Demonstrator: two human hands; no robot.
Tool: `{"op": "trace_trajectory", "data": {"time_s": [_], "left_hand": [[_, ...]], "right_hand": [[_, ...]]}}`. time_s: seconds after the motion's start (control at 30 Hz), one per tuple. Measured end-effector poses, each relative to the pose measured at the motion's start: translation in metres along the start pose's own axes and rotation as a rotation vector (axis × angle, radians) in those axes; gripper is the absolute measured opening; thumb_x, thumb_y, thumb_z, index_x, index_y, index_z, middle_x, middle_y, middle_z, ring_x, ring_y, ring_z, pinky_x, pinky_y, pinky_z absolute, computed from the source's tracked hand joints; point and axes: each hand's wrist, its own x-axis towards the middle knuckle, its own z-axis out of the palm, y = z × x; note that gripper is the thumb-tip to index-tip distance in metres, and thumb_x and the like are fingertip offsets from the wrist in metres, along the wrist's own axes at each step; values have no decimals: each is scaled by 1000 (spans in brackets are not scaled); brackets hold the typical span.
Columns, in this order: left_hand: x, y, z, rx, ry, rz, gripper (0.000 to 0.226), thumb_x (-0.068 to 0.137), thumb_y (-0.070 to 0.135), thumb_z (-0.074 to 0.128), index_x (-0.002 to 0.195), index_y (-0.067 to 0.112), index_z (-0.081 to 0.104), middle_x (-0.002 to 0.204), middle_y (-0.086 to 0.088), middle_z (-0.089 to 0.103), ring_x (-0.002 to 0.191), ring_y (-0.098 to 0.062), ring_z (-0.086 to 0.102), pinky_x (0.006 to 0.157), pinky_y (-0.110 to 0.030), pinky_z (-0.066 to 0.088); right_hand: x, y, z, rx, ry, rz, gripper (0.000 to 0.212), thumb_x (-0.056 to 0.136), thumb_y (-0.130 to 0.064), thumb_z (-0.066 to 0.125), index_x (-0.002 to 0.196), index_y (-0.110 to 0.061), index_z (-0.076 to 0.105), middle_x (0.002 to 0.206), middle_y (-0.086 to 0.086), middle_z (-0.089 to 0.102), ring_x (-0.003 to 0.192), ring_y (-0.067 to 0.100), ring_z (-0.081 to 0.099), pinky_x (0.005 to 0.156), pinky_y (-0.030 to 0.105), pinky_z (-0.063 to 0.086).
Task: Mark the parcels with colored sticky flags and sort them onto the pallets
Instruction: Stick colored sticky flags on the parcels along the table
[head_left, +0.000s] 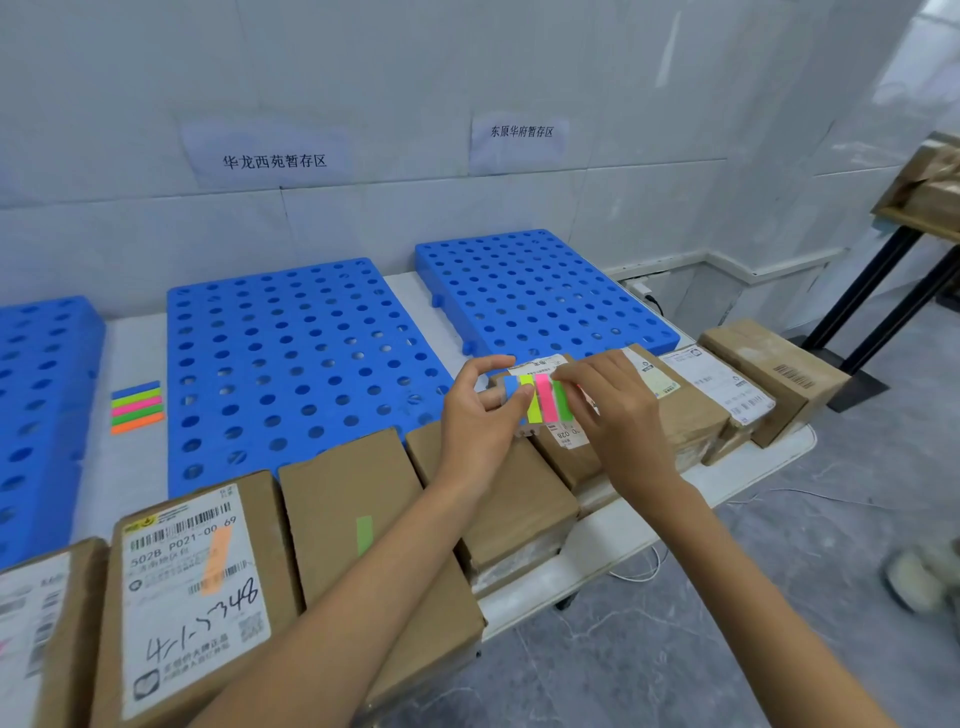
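Head view shows our left hand (480, 410) gripping the flag pad (540, 399) just off the middle pallet's (291, 364) near right corner, above the parcels (519, 504), our right hand (615, 415) pinching its green flag (563, 408), which we judge could tear, or lift its neighbour, if yanked.

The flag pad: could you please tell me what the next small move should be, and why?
Probably peel off the green flag: the right hand pinches it while the left hand holds the pad, and the parcel below shows no flag, unlike its left neighbour.
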Motion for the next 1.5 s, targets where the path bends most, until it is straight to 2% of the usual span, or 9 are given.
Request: {"op": "trace_trajectory", "data": {"time_s": [0.17,0.3,0.6,0.7,0.9,1.1,1.27,1.37,1.5], "left_hand": [[0,0,0,-25,-9,-17,19,90,13,62,102,26,54,86,-31,66,79,-14,72,58,-22,55],[1,0,0,-56,-2,-38,20,90,13,62,105,22,54,80,-18,72,82,-18,72,62,-27,58],[7,14,-5,-122,29,-157,26,88,8,64,110,17,57,96,-20,69,78,-21,72,56,-20,54],[12,19,-2,-89,38,-177,25,85,12,68,106,23,59,107,-21,65,92,-24,70,60,-20,56],[18,23,8,-44,43,-176,25,88,12,65,110,20,57,107,-18,66,72,-11,72,64,-18,57],[28,18,31,39,60,-156,26,86,15,67,110,23,58,110,-9,62,76,-11,70,63,-21,58],[34,14,58,132,65,-136,25,79,28,73,97,38,59,108,-4,63,72,-14,69,78,-32,58],[36,12,71,158,100,-120,23,86,23,67,105,31,59,106,-3,63,59,-13,64,46,-12,48],[34,4,77,142,89,-88,20,88,21,65,104,29,56,85,-1,64,52,-8,62,45,-22,48]], "right_hand": [[-1,-2,-2,-38,39,-10,20,91,-14,56,81,-1,67,76,9,64,72,23,57,64,28,44],[-3,0,-2,-67,82,23,8,86,-6,64,80,-3,68,85,12,63,82,21,54,70,26,42],[0,-1,-20,3,-39,-2,3,81,-8,69,79,-7,69,84,7,63,83,19,51,73,28,42],[0,-1,-29,50,-101,90,2,81,-13,69,80,-11,69,81,3,60,82,18,50,72,27,41],[-3,-4,-63,289,-182,321,4,83,-11,69,84,-14,66,88,-4,61,89,8,52,82,15,38],[5,46,-83,507,-160,833,6,87,-7,59,86,-11,64,84,-4,65,79,8,59,68,17,47],[9,95,-59,431,-464,1040,19,93,-5,51,76,-10,57,71,5,60,65,16,56,66,28,48],[11,104,-39,301,-530,1036,26,92,-8,50,67,-13,53,66,1,57,60,12,53,61,26,44],[6,109,-23,91,-535,1047,16,90,-18,47,84,-11,60,81,2,62,79,19,56,74,36,46]]}}
